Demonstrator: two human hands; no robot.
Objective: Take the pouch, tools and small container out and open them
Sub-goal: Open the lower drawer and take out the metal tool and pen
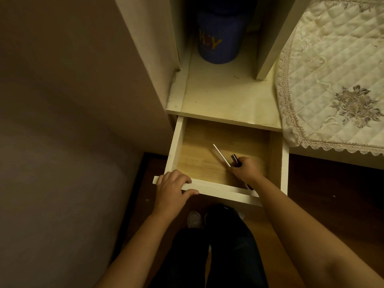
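A home, most likely a bedroom: a cream-painted bedside cabinet (224, 96) with an open wooden drawer (207, 159) stands in a corner beside a plain wall (62, 100), next to a quilted, lace-edged cover (336, 69) embroidered with flowers, over a dark wooden floor (332, 183), all under dim warm light

near ends of the slim silver tool (221, 155) and dark tool (234, 158) buried in the closed right hand (245, 169), drawer (176, 142) back under the shelf, blue container (218, 38) top in shadow, its lettering partly unreadable, quilted cloth (336, 75) cropped at right
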